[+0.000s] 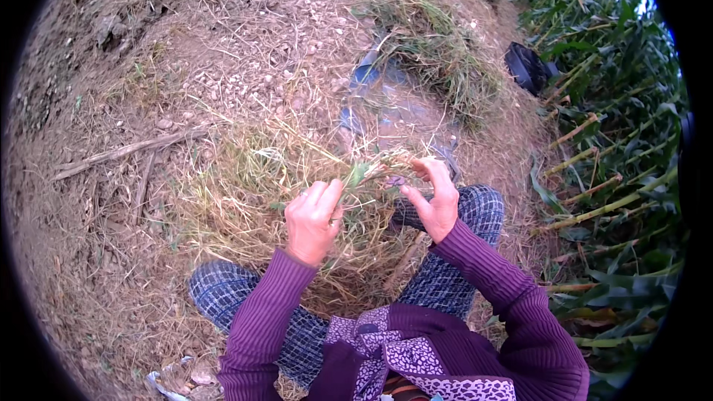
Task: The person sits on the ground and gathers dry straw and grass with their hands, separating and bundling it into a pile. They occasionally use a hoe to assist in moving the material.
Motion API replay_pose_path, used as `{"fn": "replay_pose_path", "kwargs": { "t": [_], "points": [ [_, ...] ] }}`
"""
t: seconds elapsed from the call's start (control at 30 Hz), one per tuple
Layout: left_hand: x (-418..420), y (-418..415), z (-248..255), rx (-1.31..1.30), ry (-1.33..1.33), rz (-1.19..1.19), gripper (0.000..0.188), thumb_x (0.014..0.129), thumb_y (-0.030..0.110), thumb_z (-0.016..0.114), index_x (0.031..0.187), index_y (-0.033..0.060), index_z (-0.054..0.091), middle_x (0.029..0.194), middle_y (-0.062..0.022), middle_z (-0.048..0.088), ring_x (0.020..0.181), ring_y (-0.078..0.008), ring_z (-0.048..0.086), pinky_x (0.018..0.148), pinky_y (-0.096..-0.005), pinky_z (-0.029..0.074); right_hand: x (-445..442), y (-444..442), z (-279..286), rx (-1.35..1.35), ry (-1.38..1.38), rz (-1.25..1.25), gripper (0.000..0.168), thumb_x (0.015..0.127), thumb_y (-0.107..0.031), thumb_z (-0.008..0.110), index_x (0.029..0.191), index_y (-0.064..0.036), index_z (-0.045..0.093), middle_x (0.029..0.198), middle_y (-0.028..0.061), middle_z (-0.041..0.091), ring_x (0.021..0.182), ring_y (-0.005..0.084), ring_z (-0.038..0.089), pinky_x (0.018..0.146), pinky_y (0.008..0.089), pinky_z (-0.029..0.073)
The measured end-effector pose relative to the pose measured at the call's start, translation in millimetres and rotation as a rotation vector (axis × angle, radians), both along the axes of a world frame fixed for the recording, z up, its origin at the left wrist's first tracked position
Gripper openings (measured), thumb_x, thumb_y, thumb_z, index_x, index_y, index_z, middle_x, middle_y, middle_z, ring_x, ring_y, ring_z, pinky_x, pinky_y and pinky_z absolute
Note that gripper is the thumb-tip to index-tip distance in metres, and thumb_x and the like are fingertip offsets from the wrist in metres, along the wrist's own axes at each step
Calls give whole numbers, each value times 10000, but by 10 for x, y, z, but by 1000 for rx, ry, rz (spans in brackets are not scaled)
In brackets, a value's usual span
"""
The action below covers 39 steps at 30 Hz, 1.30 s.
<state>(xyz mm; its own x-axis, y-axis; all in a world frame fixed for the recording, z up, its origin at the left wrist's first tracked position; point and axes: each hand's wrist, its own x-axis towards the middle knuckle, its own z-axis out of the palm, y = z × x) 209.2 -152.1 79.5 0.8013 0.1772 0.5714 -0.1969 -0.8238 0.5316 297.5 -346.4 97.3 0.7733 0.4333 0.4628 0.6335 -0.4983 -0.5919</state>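
My left hand [313, 218] is closed on a small bunch of grass and weed stems [367, 174], which has a green leaf near the fingers. The bunch stretches across to my right hand [435, 196], whose thumb and fingers are spread apart at its far end. A small purple leaf or flower [396, 181] shows beside the right thumb; whether the right fingertips touch the stems is hard to see. Beneath both hands, a loose heap of dry, cut grass [239, 200] lies on the ground between my bent knees.
A blue plastic sheet [365, 75], partly covered with soil, lies ahead beside a pile of greener cut grass [440, 44]. Tall maize plants [613, 195] line the right side, with a black object [525, 68] at their edge. A dry stick [131, 150] lies left.
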Motion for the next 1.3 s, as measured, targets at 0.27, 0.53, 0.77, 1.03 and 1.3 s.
{"fn": "replay_pose_path", "kwargs": {
  "t": [0.27, 0.53, 0.77, 1.03, 1.3],
  "points": [
    [-37, -296, -92, 491, -153, -179, 216, 676, 125, 543, 866, 23, 547, 679, -39, 466, 616, -151, 510, 557, -260, 423, -481, 63, -269, 796, 1371, 151, 442, 792, -207, 627, 1131, 7, 440, 1056, 107, 544, 943, 162, 527, 821, 309, 423],
    [-272, -753, -156, 304, -235, -310, 288, 703, 114, 525, 974, 19, 551, 961, -122, 530, 859, -216, 540, 791, -357, 434, -139, -4, -387, 1335, 1556, 11, 139, 889, -191, 481, 922, -56, 481, 643, -11, 409, 515, 73, 384, 502, 228, 390],
    [-759, -1072, -471, -665, 130, -14, 148, 791, 37, 531, 928, -16, 549, 914, -133, 557, 850, -235, 553, 752, -314, 439, 248, -771, 206, 1530, 1345, 342, 214, 920, -237, 407, 944, -36, 475, 594, -29, 296, 436, 48, 239, 359, 192, 219],
    [-599, -1158, -798, -1685, 518, -343, 528, 816, 235, 584, 1231, 11, 347, 1180, -141, 461, 1089, -229, 456, 896, -344, 394, 382, -1589, 919, 1651, 1103, 510, 286, 939, -227, 352, 972, 46, 431, 611, -9, 285, 437, 52, 234, 337, 196, 205],
    [-206, -918, -1037, -2232, -49, -240, 398, 757, 275, 658, 1046, 86, 460, 1156, -98, 468, 1109, -236, 422, 957, -413, 326, 270, -1958, 814, 1616, 1192, 412, 275, 942, -236, 346, 971, 25, 426, 602, -16, 269, 428, 47, 222, 333, 200, 186]
  ]
}}
